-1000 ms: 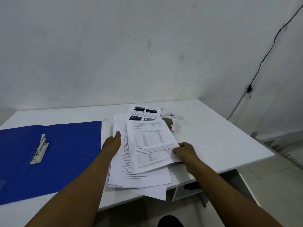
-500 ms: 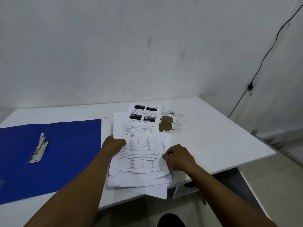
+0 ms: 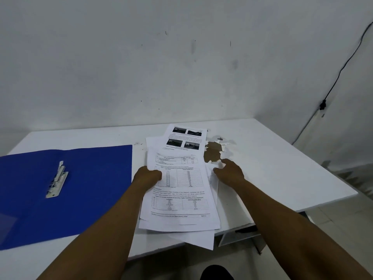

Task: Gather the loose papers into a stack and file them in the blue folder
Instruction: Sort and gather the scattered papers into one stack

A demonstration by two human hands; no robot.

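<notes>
The papers point(image 3: 179, 190) lay in a messy pile on the table point(image 3: 282, 178), beside the open folder point(image 3: 90, 188). The left hand point(image 3: 148, 176) pinched the pile's left edge. The right hand point(image 3: 230, 172) rested open at its right edge, holding nothing. Squaring and filing were not yet done.

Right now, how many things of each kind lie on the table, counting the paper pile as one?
Folder: 1
Metal clip in the folder: 1
Paper pile: 1
Hands on the pile: 2, left, right
Total: 5
</notes>
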